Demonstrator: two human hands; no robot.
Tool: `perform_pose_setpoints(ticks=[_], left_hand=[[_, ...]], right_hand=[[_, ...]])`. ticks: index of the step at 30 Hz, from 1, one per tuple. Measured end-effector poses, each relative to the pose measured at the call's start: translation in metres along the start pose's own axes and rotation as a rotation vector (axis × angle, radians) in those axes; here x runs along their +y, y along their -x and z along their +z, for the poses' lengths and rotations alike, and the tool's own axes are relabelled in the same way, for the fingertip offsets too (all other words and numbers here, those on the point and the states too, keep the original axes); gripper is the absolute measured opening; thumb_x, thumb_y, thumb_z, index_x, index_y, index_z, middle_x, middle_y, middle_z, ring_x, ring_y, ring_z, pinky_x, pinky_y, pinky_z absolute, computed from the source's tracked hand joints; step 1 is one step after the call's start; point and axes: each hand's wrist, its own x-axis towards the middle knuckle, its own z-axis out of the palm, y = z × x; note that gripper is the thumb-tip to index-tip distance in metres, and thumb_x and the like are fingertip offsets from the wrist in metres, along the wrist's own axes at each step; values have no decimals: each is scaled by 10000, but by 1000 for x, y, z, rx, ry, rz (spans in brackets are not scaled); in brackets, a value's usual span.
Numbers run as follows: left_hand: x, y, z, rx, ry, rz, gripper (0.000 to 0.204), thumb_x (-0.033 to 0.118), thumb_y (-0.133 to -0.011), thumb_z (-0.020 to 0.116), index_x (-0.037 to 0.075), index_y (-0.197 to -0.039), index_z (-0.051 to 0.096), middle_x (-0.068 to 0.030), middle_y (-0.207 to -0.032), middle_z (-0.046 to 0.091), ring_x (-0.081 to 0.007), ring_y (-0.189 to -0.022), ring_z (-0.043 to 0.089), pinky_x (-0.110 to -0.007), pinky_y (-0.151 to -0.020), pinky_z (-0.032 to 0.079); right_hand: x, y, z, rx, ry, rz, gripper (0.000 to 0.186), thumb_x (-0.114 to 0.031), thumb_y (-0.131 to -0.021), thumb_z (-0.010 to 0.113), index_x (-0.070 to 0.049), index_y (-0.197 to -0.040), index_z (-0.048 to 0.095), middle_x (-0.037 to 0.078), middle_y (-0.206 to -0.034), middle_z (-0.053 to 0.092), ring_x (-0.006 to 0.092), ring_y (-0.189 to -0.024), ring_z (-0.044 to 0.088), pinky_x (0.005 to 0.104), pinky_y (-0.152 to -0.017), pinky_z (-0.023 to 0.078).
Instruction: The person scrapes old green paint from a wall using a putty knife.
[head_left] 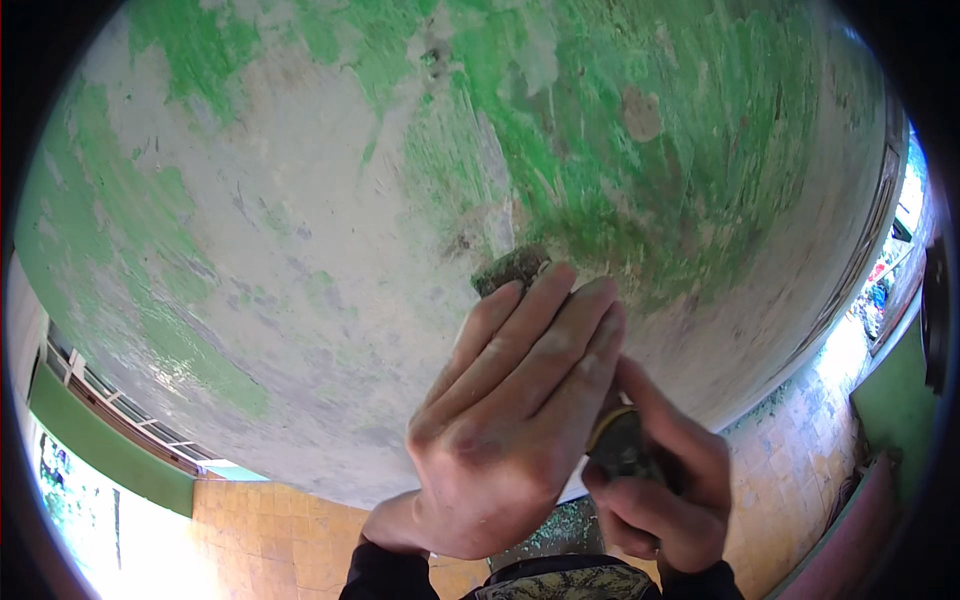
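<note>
The scraper (508,271) – probably light and stiff, best held by its rounded, dark handle (624,442) – rests against the wall (330,190), above its lower edge. The right hand (678,485) has fingers curled round the handle; the left hand (500,425) lies straight-fingered over the scraper – any grip hidden. Rough green paint (690,130) patches pale plaster.
</note>
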Motion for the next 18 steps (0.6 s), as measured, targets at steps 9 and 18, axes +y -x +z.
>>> perform_pose_setpoints(ticks=[9, 18], left_hand=[[-14, 3, 18, 44, -44, 69, 356, 50, -743, 700, -28, -1086, 754, -121, -1199, 728, -288, -1217, 672, -449, -1043, 523], [-4, 3, 8, -38, 39, 31, 346, 47, -749, 693, -21, -1083, 756, -126, -1200, 723, -288, -1229, 663, -459, -1048, 521]], right_hand=[[15, -16, -12, -36, 205, -112, 699, 12, -946, 588, 19, -1591, 319, 14, -894, 624, 35, -635, 488, 222, -578, 394], [1, 0, -8, -43, 83, -33, 678, 12, -956, 566, 25, -1587, 319, 6, -848, 603, 35, -583, 484, 226, -538, 370]])
